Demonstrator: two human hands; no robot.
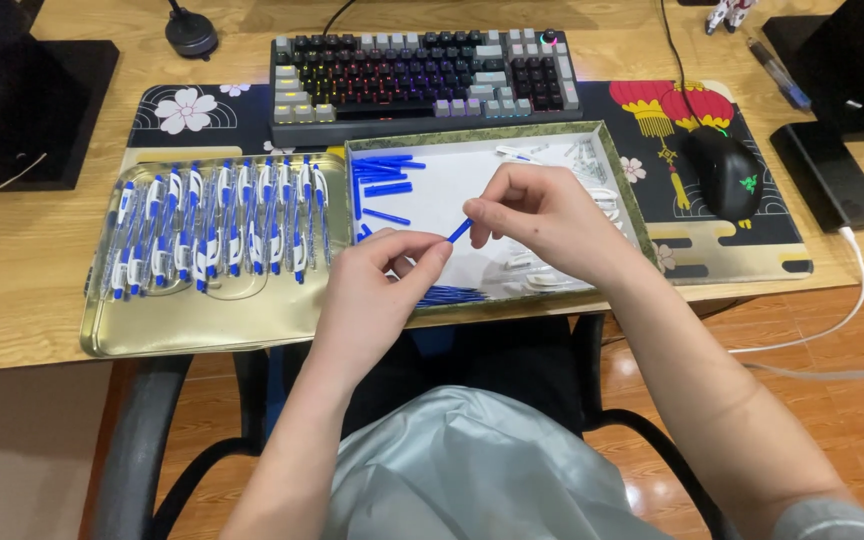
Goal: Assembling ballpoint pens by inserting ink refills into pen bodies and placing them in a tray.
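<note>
Blue pen part [460, 230] pinched between left hand [377, 290] and right hand [542, 215] above white tray [432, 195]; loose pinch could drop it among other pieces.

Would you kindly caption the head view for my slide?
Both hands, left hand and right hand, pinch a small blue pen part above a white-lined box beside finished pens.

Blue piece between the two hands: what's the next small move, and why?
Probably press the blue piece home into whatever the left hand holds; that part is hidden. Both the left and right hand pinch it over the white-lined box, and finished pens fill the gold tray.
</note>
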